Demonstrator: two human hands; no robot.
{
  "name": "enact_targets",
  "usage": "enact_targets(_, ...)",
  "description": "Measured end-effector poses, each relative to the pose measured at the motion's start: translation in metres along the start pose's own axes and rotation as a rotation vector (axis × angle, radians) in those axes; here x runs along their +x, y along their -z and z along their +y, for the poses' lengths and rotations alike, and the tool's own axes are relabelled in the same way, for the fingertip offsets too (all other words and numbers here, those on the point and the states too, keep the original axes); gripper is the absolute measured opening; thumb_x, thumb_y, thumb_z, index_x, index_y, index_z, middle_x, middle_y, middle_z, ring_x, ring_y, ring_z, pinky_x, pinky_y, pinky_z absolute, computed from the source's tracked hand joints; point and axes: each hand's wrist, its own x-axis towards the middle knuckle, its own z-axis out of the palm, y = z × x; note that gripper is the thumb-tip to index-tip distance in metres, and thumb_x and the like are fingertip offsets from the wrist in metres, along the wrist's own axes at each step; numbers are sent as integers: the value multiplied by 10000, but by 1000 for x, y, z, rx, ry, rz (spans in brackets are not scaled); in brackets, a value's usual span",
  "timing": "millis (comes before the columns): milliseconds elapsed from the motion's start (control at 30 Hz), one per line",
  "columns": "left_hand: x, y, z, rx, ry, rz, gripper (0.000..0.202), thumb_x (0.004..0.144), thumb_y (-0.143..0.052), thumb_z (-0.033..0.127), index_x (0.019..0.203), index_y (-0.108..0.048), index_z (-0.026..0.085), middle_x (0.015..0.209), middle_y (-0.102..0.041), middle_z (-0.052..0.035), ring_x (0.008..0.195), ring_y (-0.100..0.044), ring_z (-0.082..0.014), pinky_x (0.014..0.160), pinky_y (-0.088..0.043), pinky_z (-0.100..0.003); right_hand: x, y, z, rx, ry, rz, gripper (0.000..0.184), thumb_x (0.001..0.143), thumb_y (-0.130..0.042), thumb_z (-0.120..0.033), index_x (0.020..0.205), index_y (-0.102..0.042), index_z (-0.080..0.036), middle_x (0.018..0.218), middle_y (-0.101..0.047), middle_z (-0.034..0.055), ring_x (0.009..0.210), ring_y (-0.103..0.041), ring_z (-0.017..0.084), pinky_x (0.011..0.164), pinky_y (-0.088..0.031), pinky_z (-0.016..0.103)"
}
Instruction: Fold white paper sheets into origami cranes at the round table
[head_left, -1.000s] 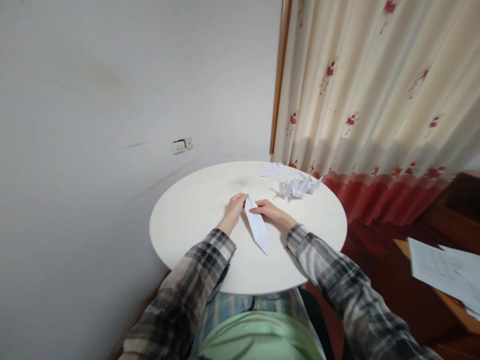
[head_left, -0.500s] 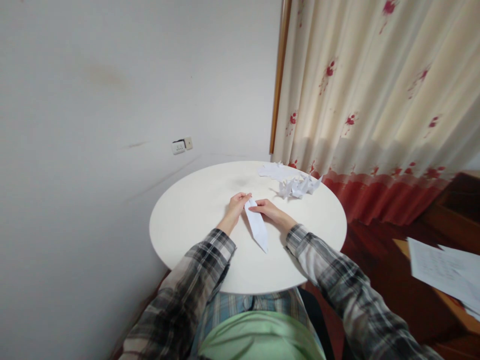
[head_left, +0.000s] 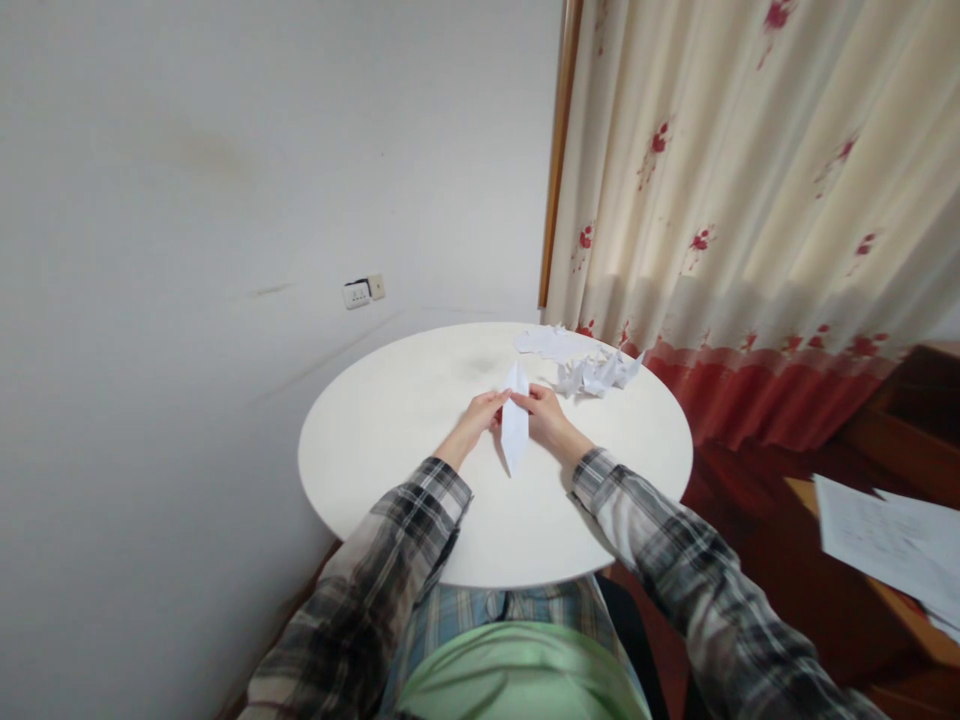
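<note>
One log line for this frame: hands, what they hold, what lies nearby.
left hand: pinches folded paper | right hand: pinches same paper | paper: pointed, upright over round table | nearby: folded paper shapes

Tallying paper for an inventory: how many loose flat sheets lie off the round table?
2, overlapping: one sheet and another sheet partly beneath it, on the wooden surface at right. More may lie beyond the picture's edge.

The paper is white, folded into a long, narrow shape pointed at both ends. It stands nearly upright, lifted off the bench, one tip up and away, the other down toward the person. Its folds are too small to make out, perhaps a lengthwise crease.
</note>
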Motion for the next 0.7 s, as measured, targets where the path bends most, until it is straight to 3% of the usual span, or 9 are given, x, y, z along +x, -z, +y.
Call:
enact_targets(200, -1, -1, 2, 38, -42, 9, 353, 549, -701, 464, 608, -579, 137, 525, -528, 14, 470, -446, -89, 463, -308, -215, 4, 5, 0, -38, 19, 68, 328, 518, -722, -404, 659, -554, -161, 599, -571, -18, 541, -480, 101, 535, -376, 236)
enact_targets(500, 4, 3, 2, 40, -167, 194, 320, 602, -673, 445, 597, -532, 157, 522, -491, 35, 492, -417, -83, 490, -307, -216, -1, 0, 1, -84, -79, -65, 374, 545, -695, -480, 543, -502, -161, 504, -500, -25, 465, -435, 81, 482, -343, 227)
enact_targets(700, 2, -1, 1, 11, -88, 80, 341, 585, -695, 431, 710, -576, 137, 603, -569, 3, 532, -498, -98, 508, -364, -213, 4, 5, 3, -121, 9, 31, 375, 549, -681, -482, 523, -453, -186, 481, -436, -51, 476, -394, 83, 486, -314, 230)
